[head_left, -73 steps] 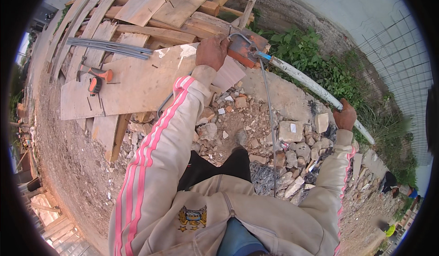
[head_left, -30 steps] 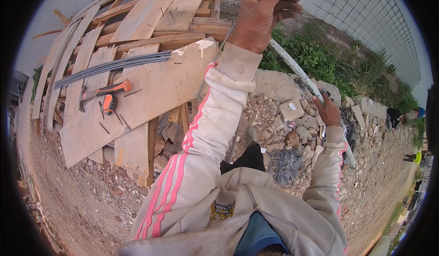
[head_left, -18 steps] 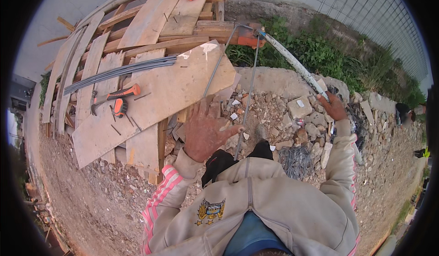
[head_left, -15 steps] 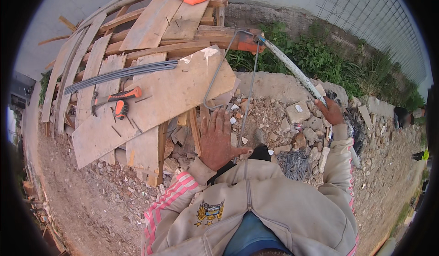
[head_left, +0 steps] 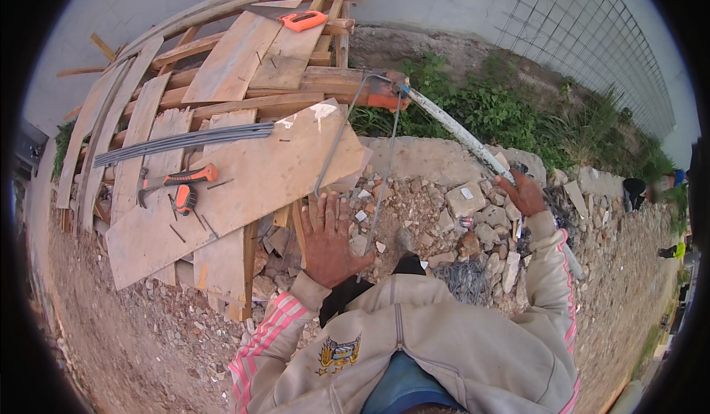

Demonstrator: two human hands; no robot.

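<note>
My right hand [head_left: 523,192] is wrapped round a long pale pipe [head_left: 451,125] with worn paint. Its far end meets an orange-brown block [head_left: 387,93] on a timber beam. A thin steel rod [head_left: 342,139], bent into an angular loop, runs from that block toward me. My left hand [head_left: 330,240] is open and flat, fingers spread, beside the loop's near corner; whether the palm touches the rod cannot be made out. On a plywood board [head_left: 244,173] left of it lie a hammer [head_left: 194,175], an orange-black tape measure [head_left: 185,200] and several straight steel rods [head_left: 181,140].
A handsaw [head_left: 303,20] with an orange handle rests on the far planks. Rubble [head_left: 484,218] and a tangle of wire [head_left: 464,281] lie below the pipe. Green plants [head_left: 481,103] grow along the wall, where a wire mesh [head_left: 592,51] leans. Other people show at the far right.
The whole view has shifted, so the planks and tools sit slightly lower and further left. My left fingertips now overlap the loop's near corner. My right hand keeps its hold on the pipe.
</note>
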